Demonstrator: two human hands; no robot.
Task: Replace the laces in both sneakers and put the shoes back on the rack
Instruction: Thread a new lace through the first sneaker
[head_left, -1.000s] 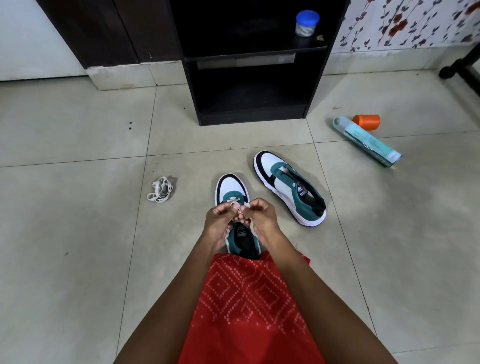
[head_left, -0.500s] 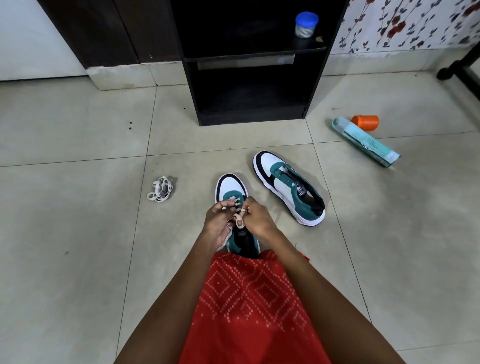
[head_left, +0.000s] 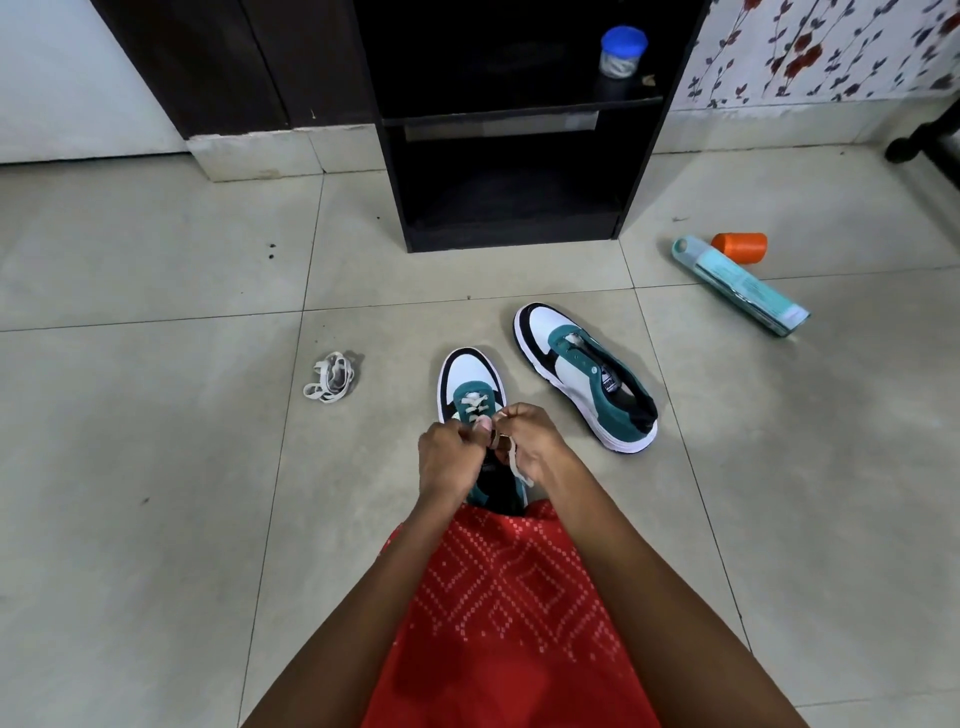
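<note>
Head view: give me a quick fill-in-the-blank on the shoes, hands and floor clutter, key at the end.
1. Both hands work the white lace on the ____ teal-and-white sneaker.
2. The loose white lace bundle lies on the ____.
3. The blue-lidded jar stands on the black ____.

Missing: nearer; floor; rack

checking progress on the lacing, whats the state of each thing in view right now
near sneaker: upright on floor, partly laced
lace: pinched in both hands
left hand: shut on lace
right hand: shut on lace
far sneaker: upright, unlaced
loose lace bundle: bunched on floor
rack: no shoes
jar: lidded, on shelf
</note>
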